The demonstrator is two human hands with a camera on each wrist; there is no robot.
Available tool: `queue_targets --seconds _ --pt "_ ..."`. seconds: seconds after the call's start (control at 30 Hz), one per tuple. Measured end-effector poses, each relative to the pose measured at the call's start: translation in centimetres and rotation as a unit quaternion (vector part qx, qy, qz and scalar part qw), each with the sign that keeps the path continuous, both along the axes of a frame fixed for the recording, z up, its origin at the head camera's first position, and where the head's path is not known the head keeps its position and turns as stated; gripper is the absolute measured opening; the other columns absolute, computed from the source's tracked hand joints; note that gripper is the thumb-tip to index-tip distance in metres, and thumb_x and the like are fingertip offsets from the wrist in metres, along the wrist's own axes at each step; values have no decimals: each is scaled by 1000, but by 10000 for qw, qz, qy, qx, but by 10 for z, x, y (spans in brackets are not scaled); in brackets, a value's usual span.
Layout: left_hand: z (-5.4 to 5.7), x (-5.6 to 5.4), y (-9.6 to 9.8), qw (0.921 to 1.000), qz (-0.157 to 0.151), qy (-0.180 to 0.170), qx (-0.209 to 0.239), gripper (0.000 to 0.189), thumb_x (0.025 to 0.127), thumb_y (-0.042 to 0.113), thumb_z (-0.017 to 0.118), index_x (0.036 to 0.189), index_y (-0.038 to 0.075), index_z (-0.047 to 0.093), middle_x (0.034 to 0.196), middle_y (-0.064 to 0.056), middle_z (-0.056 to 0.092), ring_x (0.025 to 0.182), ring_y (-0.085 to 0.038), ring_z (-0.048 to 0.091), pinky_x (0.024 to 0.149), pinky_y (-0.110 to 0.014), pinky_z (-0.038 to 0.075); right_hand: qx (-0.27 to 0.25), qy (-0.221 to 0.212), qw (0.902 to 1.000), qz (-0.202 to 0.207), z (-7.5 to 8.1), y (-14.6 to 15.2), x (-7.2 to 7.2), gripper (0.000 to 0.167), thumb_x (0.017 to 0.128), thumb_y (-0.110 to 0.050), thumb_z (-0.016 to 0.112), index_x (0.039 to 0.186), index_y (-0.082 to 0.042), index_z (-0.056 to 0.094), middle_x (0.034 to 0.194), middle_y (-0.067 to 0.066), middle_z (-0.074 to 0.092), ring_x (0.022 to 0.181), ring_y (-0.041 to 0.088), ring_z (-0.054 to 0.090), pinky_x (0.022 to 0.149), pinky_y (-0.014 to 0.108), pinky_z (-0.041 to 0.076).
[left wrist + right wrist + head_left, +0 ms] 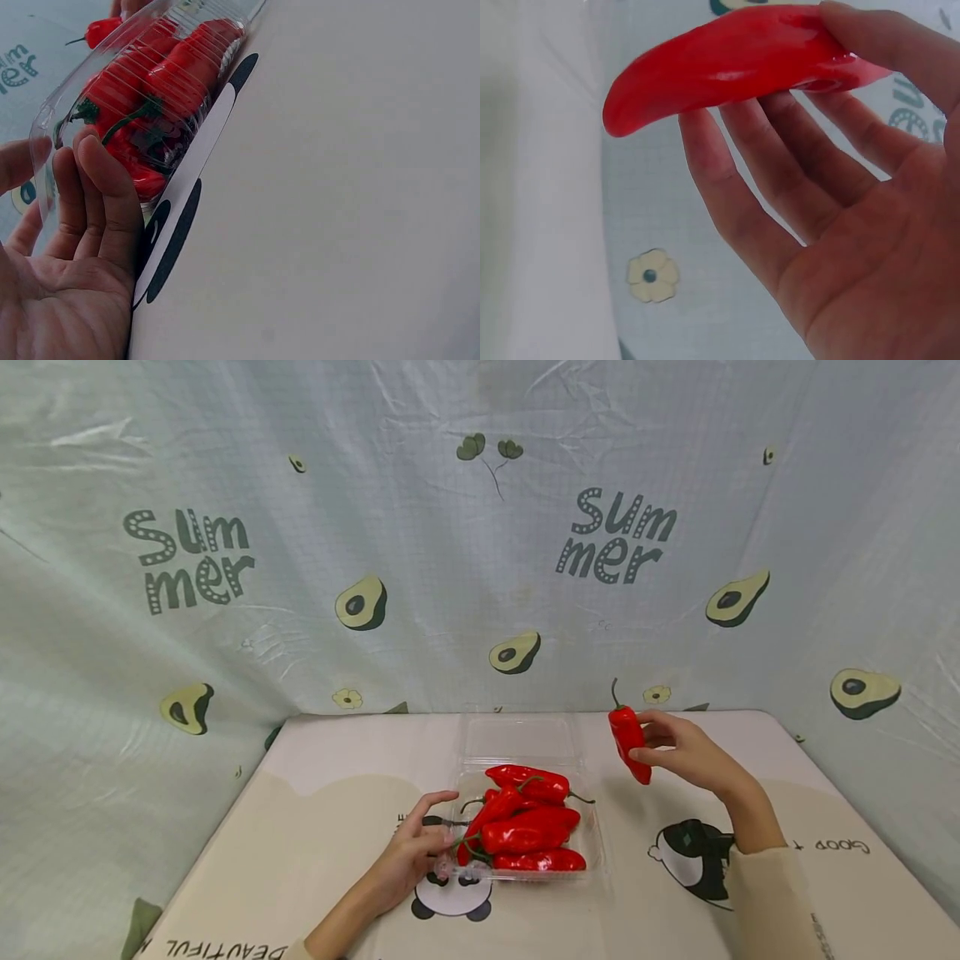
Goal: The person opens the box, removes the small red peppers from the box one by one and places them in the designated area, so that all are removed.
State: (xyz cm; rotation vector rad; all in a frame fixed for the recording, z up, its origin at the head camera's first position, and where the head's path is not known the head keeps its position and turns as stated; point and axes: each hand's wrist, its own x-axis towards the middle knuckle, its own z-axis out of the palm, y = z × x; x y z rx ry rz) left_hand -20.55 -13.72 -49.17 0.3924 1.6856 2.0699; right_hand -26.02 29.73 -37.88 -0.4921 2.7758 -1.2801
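Note:
A clear plastic box (592,852) holds several shiny red peppers (528,833) with green stems. At the box's left side, my left hand (416,852) grips its edge. Bent fingers (112,199) of that hand lie against the clear wall in the left wrist view. To the right of the box, my right hand (686,752) holds one red pepper (628,743) up above the table, its stem pointing upward. Seen from the right wrist, the pepper (727,64) is pinched between the thumb and the fingertips (705,139).
The box's transparent lid (517,739) lies folded back behind it. A pale tablecloth (322,852) with printed animals and lettering covers the table. Behind and at both sides hangs a light curtain (435,552) printed with avocados and words.

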Motion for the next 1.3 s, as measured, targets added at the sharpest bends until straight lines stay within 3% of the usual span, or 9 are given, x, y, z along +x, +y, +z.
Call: queue_targets --seconds 0.33,0.63,0.83,1.3 --pt "0 1 1 10000 18 19 7 63 101 10 52 158 11 24 75 11 60 65 -5 56 68 -24 52 -48 -110 9998 -133 -14 10 -9 47 96 -21 69 136 -1 55 120 21 67 106 31 64 81 37 57" --pt "-1 3 2 9999 63 -57 -60 63 101 8 51 157 12 24 76 8 59 65 -7 54 66 -23 50 -223 -265 9993 -143 -18 15 -13 50 96 -21 70 138 1 53 120 22 66 103 28 64 83 44 60" --pt "1 2 2 10000 38 -17 -82 64 101 10 53 158 12 23 77 8 61 65 -7 55 66 -23 51 -224 -230 9991 -269 -18 16 -11 49 97 -21 69 138 1 53 119 22 67 103 29 64 81 39 60" --pt "1 2 2 9999 33 -23 -104 63 102 9 50 158 11 23 74 10 60 65 -6 54 70 -26 50 -227 -354 9988 -249 -19 11 -12 53 97 -21 70 140 4 51 119 22 67 100 25 65 81 42 62"
